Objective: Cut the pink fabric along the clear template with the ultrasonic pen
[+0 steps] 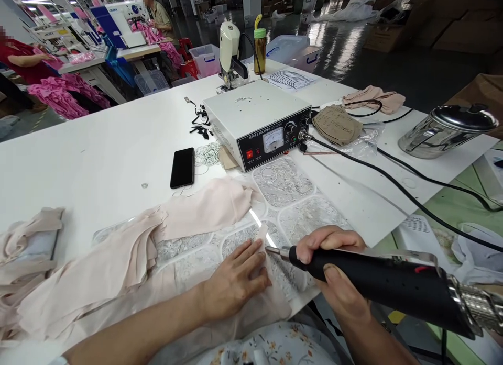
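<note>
My right hand (334,271) is wrapped round a black handheld ultrasonic welding gun (377,281). Its metal tip points left, at the edge of a thin pale pink fabric piece (275,297), close to my left fingers; whether it touches the cloth I cannot tell. My left hand (238,278) lies flat on that fabric, fingers stretched out. Beneath is a patterned clear mat (285,181) with rounded panels. More pale pink fabric pieces (208,208) lie beyond my left hand, and a layered stack (106,271) is to its left.
A white control box (255,113) with a dial stands at mid-table, its black cable (377,171) running right. Nearby are a phone (183,167), elastic cord (209,154), brown card templates (338,125), a steel mug (440,132), a bottle (260,50) and a cloth cutter (230,48). People sit at sewing machines behind.
</note>
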{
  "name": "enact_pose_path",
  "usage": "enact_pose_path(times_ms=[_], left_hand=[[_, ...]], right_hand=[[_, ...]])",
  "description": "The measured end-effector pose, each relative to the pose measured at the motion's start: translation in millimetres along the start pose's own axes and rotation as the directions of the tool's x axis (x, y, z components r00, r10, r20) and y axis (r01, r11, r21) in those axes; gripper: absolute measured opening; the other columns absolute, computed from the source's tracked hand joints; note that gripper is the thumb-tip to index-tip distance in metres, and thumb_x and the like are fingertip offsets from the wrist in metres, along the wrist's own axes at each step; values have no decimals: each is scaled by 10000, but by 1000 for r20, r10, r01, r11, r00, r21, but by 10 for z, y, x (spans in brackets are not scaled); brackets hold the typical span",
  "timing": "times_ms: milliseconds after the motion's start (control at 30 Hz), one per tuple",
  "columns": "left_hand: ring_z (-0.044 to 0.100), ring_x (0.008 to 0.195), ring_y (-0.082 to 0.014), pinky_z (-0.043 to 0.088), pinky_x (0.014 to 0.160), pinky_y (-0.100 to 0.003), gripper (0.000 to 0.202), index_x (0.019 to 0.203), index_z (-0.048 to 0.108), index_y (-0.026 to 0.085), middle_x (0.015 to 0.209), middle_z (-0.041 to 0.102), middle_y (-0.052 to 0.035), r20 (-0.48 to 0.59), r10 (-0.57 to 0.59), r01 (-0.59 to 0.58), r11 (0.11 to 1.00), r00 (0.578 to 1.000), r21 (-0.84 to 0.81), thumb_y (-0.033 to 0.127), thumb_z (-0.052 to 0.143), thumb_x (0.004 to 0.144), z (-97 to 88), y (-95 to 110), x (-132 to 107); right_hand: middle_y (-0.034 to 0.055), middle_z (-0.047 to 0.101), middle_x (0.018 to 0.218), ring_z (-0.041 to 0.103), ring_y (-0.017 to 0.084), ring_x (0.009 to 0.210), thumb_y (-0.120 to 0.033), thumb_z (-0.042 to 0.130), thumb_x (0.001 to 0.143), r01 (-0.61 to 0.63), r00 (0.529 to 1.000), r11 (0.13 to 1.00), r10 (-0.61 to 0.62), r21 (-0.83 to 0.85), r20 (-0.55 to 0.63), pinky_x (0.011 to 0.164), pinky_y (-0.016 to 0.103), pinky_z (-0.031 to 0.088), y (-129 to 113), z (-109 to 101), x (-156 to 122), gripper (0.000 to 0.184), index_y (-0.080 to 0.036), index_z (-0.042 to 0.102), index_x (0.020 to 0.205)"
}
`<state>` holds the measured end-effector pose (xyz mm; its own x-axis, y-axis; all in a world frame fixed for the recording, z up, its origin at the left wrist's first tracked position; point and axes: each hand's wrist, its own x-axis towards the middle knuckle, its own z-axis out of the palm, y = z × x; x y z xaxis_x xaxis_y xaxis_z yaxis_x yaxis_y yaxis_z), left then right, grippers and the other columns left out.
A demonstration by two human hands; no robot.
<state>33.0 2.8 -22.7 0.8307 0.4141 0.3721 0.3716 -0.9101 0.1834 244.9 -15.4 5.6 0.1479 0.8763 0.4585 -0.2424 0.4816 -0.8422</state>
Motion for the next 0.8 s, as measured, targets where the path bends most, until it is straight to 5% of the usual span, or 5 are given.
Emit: enact_pose_path(times_ms=[367, 567, 700, 800], left_hand=[[439, 1339, -309, 416, 1098, -480, 90, 973, 618, 136, 1142, 613, -131, -3, -8, 7, 1000, 1000, -13, 160, 533, 955, 14, 7, -12], [482, 1300, -265, 473, 1054, -414, 163, 954, 614, 139, 1194, 601, -130, 14, -11, 11, 999, 1000, -49, 183, 462, 996, -120, -60, 35], [616, 1018, -198, 564, 838, -320, 162, 1043, 588, 137, 1066, 612, -123, -98, -216, 212, 976, 971, -52, 190, 439, 1003, -326, -11, -63], [600, 802, -168, 555, 693, -290, 174, 1053, 576, 143, 938, 606, -84, -51, -395, 395, 919, 917, -23, 266, 466, 997, -407, 135, -246]], right_hand=[[11, 536, 861, 576, 138, 668, -254, 558, 858, 2, 1000, 1000, -2, -27, -3, 625, 353, 528, 84, -3, 21, 110, -238, 483, 936], [14, 531, 863, 550, 128, 612, -260, 575, 778, 7, 972, 999, 6, 53, -234, 595, 353, 499, 26, -21, 19, 141, -219, 548, 910], [2, 505, 817, 489, 124, 565, -260, 540, 690, 34, 906, 999, -33, -3, -421, 572, 355, 454, 19, -173, -7, 166, -216, 549, 849], [0, 474, 814, 481, 151, 607, -257, 522, 660, 23, 859, 1000, -28, -18, -512, 570, 361, 424, 54, -334, -36, 159, -235, 509, 817]])
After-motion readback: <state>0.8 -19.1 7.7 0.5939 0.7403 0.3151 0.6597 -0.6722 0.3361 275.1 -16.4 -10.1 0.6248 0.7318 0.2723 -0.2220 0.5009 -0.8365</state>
